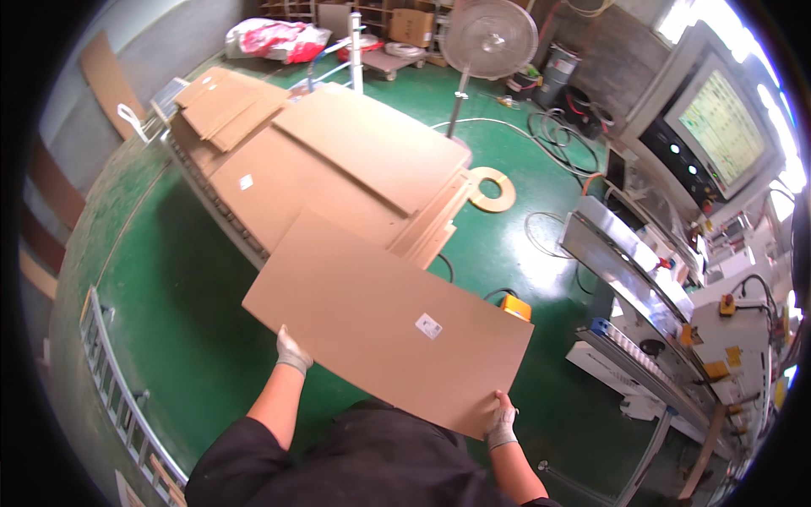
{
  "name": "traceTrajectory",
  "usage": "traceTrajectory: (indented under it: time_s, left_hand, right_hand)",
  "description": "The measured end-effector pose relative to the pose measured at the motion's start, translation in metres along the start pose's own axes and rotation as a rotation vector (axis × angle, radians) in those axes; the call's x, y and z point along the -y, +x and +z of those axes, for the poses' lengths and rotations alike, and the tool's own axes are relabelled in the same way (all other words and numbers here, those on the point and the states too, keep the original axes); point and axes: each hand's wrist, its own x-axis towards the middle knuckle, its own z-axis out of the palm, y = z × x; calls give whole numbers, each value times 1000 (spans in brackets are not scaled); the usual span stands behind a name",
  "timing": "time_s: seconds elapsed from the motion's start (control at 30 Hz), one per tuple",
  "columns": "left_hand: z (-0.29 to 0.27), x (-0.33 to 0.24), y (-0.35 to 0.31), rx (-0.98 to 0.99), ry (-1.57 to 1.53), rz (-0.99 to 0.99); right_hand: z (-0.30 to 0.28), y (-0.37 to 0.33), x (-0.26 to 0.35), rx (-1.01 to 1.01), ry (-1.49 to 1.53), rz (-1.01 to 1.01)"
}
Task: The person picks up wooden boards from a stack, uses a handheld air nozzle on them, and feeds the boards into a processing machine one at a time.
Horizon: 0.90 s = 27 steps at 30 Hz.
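I hold a large flat brown board in front of my body, with a small white label stuck on its face. My left hand, in a pale work glove, grips the board's near edge toward its left end. At the near right corner, my gloved right hand is closed on the same board, thumb on top. The fingers under the board are hidden. Beyond the board's far edge is a stack of similar brown boards on a long roller table; the held board overlaps part of it in view.
A machine with a screen and a metal rail stands at the right. Behind the stack are a round pedestal fan and cables on the green floor. An orange pedal box sits past the board; a metal rack lies left.
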Motion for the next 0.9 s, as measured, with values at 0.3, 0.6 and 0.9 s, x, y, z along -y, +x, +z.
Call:
traceTrajectory:
  time_s: [0.3,0.6,0.9]
  left_hand:
    - [120,125,-77,175,42,-406]
    - [299,307,-20,645,542,-582]
    - [354,452,-74,828,866,-558]
  right_hand:
    - [-127,-112,41,-377,183,-595]
    - [-155,-134,-87,-118,1007,-509]
    - [-124,-208,-92,-214,1082,-371]
